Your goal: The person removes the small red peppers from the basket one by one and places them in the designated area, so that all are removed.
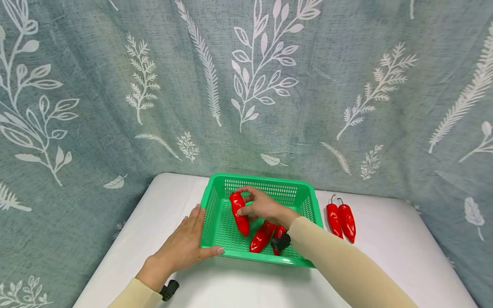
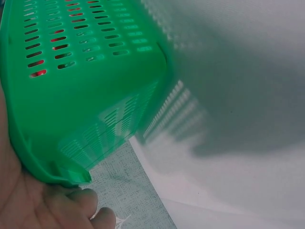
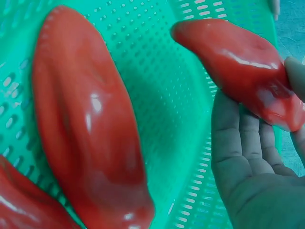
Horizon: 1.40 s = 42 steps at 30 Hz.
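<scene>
A green plastic basket (image 1: 265, 256) with slotted walls stands on the table. Inside it, my right hand (image 1: 265, 205) holds a glossy red pepper (image 1: 239, 216) between thumb and fingers; in the right wrist view this pepper (image 3: 238, 52) appears raised over the basket floor. Two more red peppers lie in the basket: one (image 1: 262, 237) in full sight, the other (image 1: 279, 233) partly hidden by the right wrist's camera. My left hand (image 1: 185, 241) rests against the basket's front left corner, fingers straight along the left side and thumb on the front rim.
Two red peppers, a left one (image 1: 334, 220) and a right one (image 1: 347, 222) with curved stems, lie side by side on the white table (image 1: 389, 252), right of the basket. A grey-green leaf-patterned cloth (image 1: 215, 141) hangs behind and at the sides.
</scene>
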Motion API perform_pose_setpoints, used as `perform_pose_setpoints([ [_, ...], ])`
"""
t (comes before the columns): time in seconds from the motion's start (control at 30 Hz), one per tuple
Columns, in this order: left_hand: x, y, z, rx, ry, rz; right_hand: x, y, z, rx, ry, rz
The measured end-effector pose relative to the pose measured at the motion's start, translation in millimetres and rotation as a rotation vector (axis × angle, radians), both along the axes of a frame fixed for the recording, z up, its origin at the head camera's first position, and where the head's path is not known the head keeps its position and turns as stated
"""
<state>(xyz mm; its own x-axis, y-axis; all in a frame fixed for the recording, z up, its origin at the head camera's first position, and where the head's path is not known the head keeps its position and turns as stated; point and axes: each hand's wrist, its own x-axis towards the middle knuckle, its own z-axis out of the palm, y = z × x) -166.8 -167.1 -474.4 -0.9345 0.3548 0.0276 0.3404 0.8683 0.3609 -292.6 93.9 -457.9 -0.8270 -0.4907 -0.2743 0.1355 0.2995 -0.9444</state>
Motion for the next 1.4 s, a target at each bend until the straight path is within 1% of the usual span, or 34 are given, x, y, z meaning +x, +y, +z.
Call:
perform_pose_setpoints([
  [0.27,0.6,1.2,-0.7,0.019,-0.021,0.010,-0.1,10.0,4.5,-0.009,0.047,-0.038],
  [0.57,2.2,1.9,1.0,0.007,-0.008,0.013,2.5,21.3,8.5,-0.036,0.035,-0.038],
  [0.83,2.2,2.0,3.3,0.008,-0.004,0.004,5.7,28.9,13.8,-0.049,0.057,-0.048],
  [1.1,3.7,2.4,3.8,0.001,0.010,0.005,10.3,36.4,20.9,-0.064,0.054,-0.066],
  [1.4,4.3,2.5,2.6,-0.004,0.026,0.003,11.0,45.2,24.5,-0.081,0.057,-0.080],
])
